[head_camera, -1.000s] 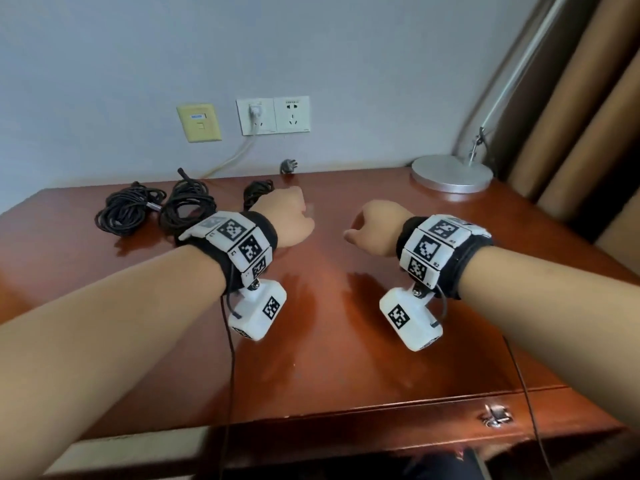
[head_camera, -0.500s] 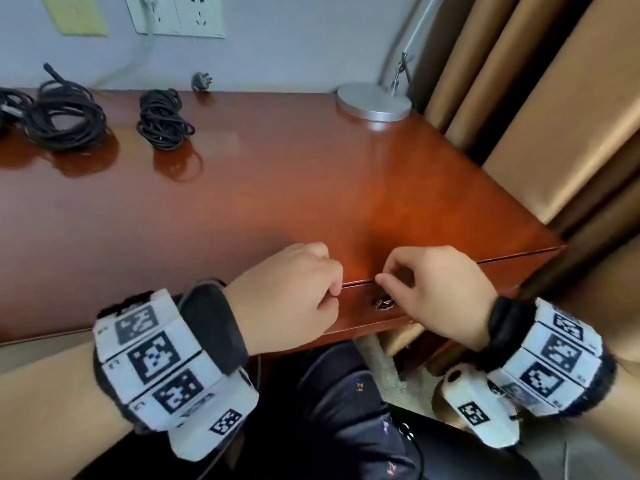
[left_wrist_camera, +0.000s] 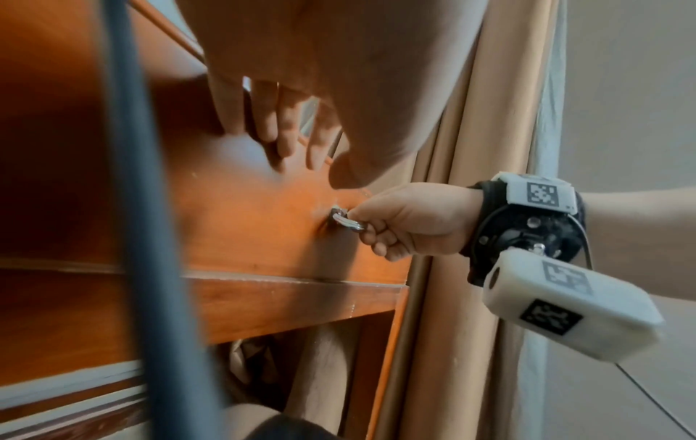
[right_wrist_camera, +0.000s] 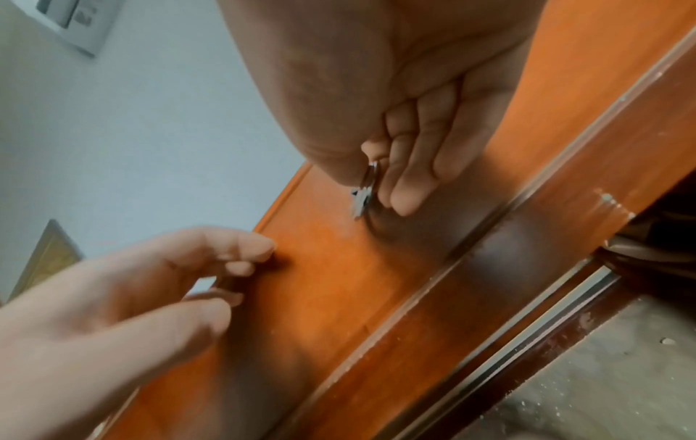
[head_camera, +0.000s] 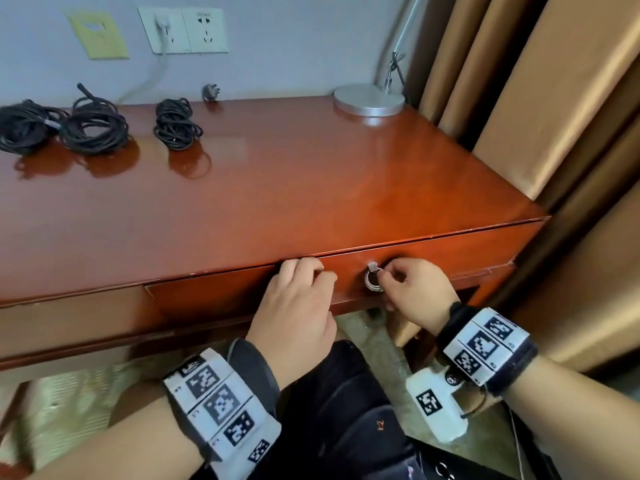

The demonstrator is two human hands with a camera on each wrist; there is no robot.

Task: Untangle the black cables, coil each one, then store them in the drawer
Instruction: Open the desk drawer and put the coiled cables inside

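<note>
Right hand (head_camera: 412, 292): thumb and curled fingers pinch the metal ring pull (head_camera: 373, 281) on the drawer front (head_camera: 221, 299); the left wrist view shows the ring lifted outward from its small mount.
Left hand (head_camera: 298, 306): hovers at the top edge of the drawer front, just left of the ring pull; fingers loosely bent, fingertips (right_wrist_camera: 260, 247) touching the wood, grasping nothing.
Drawer: set under the desk top (head_camera: 277, 188) at its near right end; a thin dark seam runs between its front and the top; whether it is pulled out at all cannot be told.
Black cables: three coiled bundles lie on the desk top toward the back left, well apart from the drawer; the left bundle (head_camera: 22, 128) and middle bundle (head_camera: 95, 128) are touching, the right bundle (head_camera: 176, 124) lies alone.
Lamp base (head_camera: 369, 98): round, silver, at the back right corner of the desk.
Wall: a double socket (head_camera: 183, 29) with a pale cord plugged in, a yellow plate (head_camera: 98, 34) to its left.
Curtain (head_camera: 554, 98): tan, hanging beside the desk's right end.
</note>
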